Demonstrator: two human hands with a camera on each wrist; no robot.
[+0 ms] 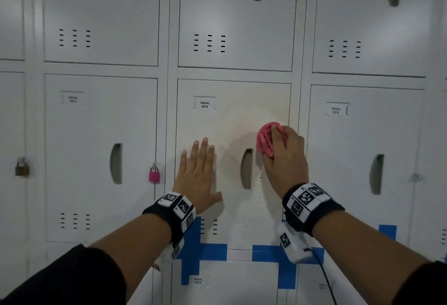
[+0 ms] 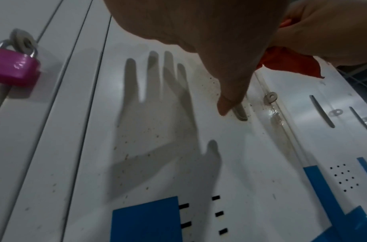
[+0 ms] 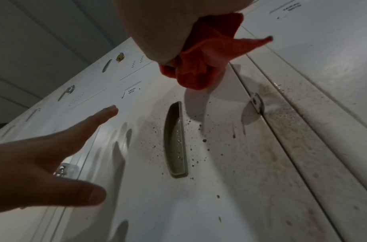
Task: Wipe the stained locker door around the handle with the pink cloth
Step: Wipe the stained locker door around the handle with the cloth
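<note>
- Door (image 1: 233, 116): centre of head view, label "YAKAL 0014" (image 1: 204, 104) at upper left of panel. Yellowish stain and dark specks spread round the handle (image 1: 247, 168), densest to its right.
- Handle: recessed vertical slot, mid-door. Right wrist view shows droplets inside the recess.
- Right hand (image 1: 284, 157): fingers curled round the bunched cloth (image 1: 266, 139), pressing it to the door up and to the right of the handle, near the door's right edge.
- Cloth: mostly covered by the hand; a loose corner sticks out in right wrist view (image 3: 209, 49).
- Left hand (image 1: 197, 171): fingers straight, slightly spread, thumb out, left of the handle, holds nothing. Left wrist view shows a gap between palm and door, shadow cast below; contact cannot be told.
- Pink padlock (image 1: 154, 174): on the hasp at the left of the door, centre-left of head view.
- Blue tape (image 1: 212, 251): strips along the door's lower edge, bottom centre.
- Both wrists carry black bands w/ marker tags.
</note>
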